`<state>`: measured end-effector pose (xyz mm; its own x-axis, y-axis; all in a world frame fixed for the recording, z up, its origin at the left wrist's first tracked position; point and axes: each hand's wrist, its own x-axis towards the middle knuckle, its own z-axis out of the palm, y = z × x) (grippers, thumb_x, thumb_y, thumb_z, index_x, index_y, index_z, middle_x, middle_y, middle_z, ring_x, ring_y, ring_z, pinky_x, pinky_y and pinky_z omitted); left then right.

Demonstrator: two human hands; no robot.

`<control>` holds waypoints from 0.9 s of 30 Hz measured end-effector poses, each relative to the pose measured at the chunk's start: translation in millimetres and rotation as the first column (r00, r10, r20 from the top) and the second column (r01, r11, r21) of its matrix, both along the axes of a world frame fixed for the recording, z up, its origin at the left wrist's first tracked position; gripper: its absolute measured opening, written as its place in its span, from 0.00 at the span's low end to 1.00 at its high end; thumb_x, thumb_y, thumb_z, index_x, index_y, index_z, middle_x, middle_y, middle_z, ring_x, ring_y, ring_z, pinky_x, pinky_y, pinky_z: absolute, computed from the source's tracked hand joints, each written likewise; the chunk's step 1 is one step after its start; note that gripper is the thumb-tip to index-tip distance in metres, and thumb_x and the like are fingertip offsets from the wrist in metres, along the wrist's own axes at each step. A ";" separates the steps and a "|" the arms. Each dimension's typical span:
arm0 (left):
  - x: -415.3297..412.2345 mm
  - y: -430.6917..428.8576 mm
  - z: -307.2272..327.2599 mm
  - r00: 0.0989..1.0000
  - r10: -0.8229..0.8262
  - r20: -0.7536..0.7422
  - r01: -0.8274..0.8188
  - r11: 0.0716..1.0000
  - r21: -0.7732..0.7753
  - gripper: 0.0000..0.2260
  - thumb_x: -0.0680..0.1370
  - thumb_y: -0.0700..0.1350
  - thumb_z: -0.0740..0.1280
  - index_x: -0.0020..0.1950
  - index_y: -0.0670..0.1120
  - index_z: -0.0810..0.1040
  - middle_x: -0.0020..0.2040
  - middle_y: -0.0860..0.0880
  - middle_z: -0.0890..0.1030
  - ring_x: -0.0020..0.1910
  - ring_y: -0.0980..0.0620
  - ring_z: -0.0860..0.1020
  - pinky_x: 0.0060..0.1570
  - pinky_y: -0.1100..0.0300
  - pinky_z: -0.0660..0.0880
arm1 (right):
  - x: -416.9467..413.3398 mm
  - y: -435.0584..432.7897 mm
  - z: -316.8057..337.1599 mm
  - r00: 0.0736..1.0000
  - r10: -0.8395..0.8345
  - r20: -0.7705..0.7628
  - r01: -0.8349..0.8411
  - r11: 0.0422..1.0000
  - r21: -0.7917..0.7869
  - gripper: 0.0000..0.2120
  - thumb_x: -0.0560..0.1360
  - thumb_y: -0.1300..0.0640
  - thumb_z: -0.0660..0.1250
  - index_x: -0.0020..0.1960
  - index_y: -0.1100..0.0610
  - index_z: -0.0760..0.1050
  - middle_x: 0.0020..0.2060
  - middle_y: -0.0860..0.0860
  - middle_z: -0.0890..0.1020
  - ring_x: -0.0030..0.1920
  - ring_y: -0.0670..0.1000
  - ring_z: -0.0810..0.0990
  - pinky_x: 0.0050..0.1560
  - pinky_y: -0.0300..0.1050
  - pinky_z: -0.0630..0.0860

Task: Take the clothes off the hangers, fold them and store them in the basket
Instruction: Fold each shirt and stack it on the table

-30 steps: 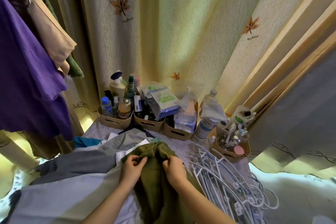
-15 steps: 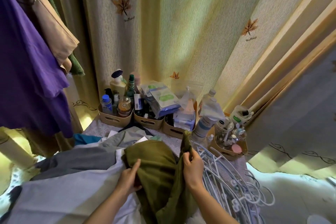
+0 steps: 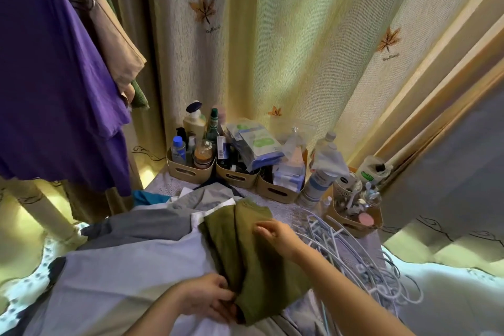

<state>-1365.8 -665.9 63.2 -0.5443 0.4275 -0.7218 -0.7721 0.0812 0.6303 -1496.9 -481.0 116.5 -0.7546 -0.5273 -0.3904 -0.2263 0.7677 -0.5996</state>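
An olive green garment [image 3: 245, 251] lies folded into a long strip on top of grey and pale blue clothes [image 3: 131, 262] on the table. My left hand [image 3: 210, 299] grips its near end, fingers curled around the fabric edge. My right hand [image 3: 275, 233] rests on the far half with its fingers bent onto the cloth. A purple shirt [image 3: 54, 76] and a tan garment [image 3: 114, 35] hang on hangers at the upper left. No basket for clothes shows.
A heap of white hangers [image 3: 354, 259] lies right of the green garment. Beige bins [image 3: 237, 177] of bottles and packets line the table's back edge before the curtain [image 3: 286, 35]. A round tub [image 3: 351, 210] of toiletries stands at the back right.
The right side of the green garment has been folded over to the left, making a narrower strip. My left hand has slid down to the near end; my right hand now lies on top.
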 end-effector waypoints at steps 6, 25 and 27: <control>-13.2 9.5 2.3 0.838 0.243 -0.489 -0.492 0.724 -0.484 0.10 0.76 0.43 0.68 0.40 0.46 0.68 0.36 0.47 0.77 0.35 0.49 0.76 0.38 0.58 0.71 | 17.0 82.0 -21.1 0.994 -0.110 0.007 0.109 0.988 0.113 0.25 0.77 0.46 0.65 0.72 0.51 0.67 0.67 0.49 0.73 0.65 0.48 0.72 0.67 0.42 0.67; 5.5 65.4 42.5 0.570 -0.651 -0.501 -0.194 0.486 -0.852 0.21 0.74 0.48 0.64 0.65 0.43 0.70 0.67 0.45 0.70 0.69 0.46 0.67 0.65 0.59 0.66 | 29.4 99.2 20.9 0.970 0.200 -0.141 -0.170 0.965 0.199 0.33 0.70 0.56 0.74 0.71 0.47 0.67 0.66 0.49 0.72 0.65 0.50 0.71 0.68 0.49 0.68; -5.6 37.0 66.1 0.609 -0.515 -0.604 -0.285 0.568 -0.772 0.10 0.73 0.48 0.65 0.53 0.47 0.77 0.54 0.47 0.77 0.55 0.49 0.77 0.53 0.59 0.73 | 23.5 87.3 41.0 0.939 0.147 -0.311 -0.109 0.984 0.138 0.16 0.73 0.60 0.70 0.61 0.55 0.78 0.56 0.53 0.80 0.57 0.51 0.77 0.63 0.48 0.72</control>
<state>-1371.4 -629.0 129.2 -0.9876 0.0596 -0.1454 -0.0267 0.8481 0.5291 -1473.4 -393.8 157.4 -0.7785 -0.5931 -0.2051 -0.4917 0.7796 -0.3879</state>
